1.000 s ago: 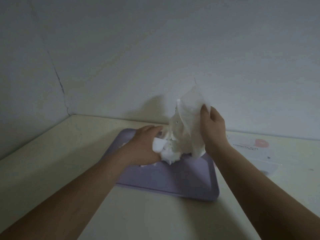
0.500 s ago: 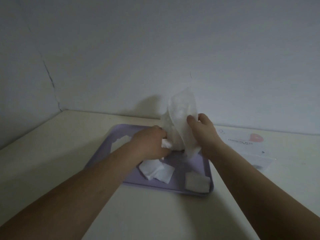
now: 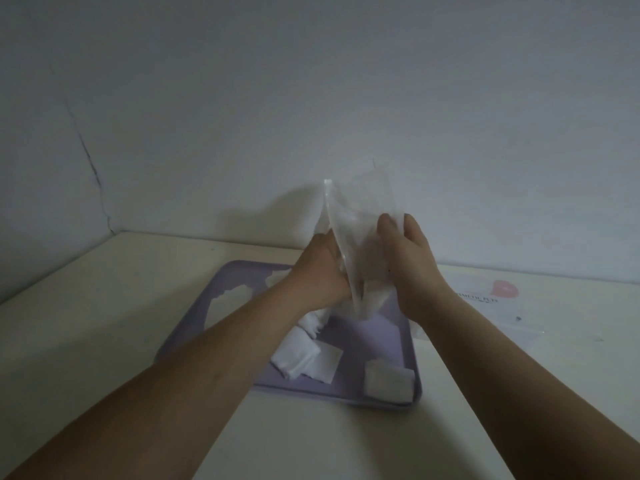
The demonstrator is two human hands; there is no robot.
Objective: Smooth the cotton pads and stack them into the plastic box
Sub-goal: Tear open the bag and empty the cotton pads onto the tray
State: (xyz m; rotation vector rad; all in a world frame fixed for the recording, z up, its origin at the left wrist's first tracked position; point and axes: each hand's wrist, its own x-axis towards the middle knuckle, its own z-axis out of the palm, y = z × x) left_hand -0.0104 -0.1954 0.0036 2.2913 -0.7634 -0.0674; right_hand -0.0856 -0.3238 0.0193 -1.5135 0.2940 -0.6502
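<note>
I hold a clear bag (image 3: 360, 216) upright over the far half of a lilac tray (image 3: 363, 337), one hand on each side of it. My right hand (image 3: 412, 268) grips the bag's right side; its fingers (image 3: 388, 225) are curled over the film and pinch it against the palm. My left hand (image 3: 322, 271) is closed round the bag's lower left part, knuckles towards me. Its fingers are hidden behind the film, so I cannot tell whether they catch only the bag or some cotton as well.

White pads (image 3: 367, 299) are bunched in the bottom end of the bag, between my two wrists, and a few hang out just below my left hand, close above the tray. More pads lie on the tray. A small stack (image 3: 294, 355) sits near the middle, partly under my left forearm, with a single flat pad (image 3: 327, 365) touching its right side. A thicker stack (image 3: 389, 379) sits in the near right corner, against the rim. Crumpled pads (image 3: 230, 299) lie at the far left of the tray.

The tray rests on a pale worktop (image 3: 104, 306) that meets a grey wall (image 3: 311, 98). To the right of the tray lies a flat clear wrapper (image 3: 498, 306) with a pink mark and small print on it. A thin crack (image 3: 93, 168) runs down the wall on the left.
</note>
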